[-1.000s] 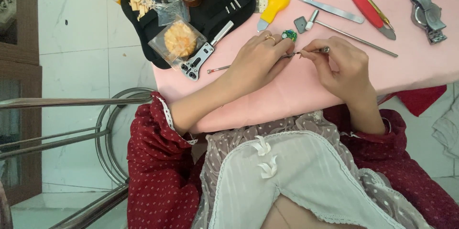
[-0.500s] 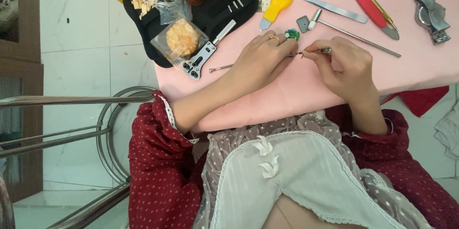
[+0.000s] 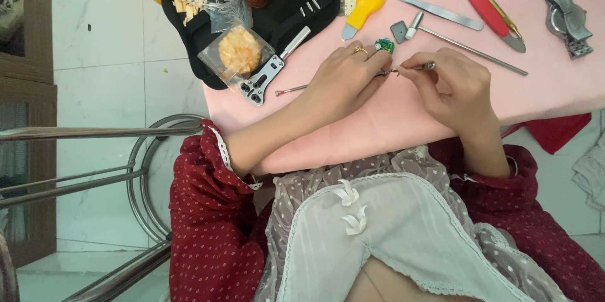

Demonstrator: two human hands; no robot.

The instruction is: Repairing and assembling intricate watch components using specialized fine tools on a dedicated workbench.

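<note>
We note 2 hands on the pink table (image 3: 391,125): right hand (image 3: 455,91) pinches a thin screwdriver (image 3: 413,68); left hand (image 3: 343,81) presses fingers together beside a small green part (image 3: 384,45), centre.

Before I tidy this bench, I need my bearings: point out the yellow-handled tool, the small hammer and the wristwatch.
yellow-handled tool (image 3: 365,0), head view, on the bulbous yellow handle.
small hammer (image 3: 469,48), head view, midway along its thin metal shaft.
wristwatch (image 3: 563,19), head view, on the metal case.
</note>
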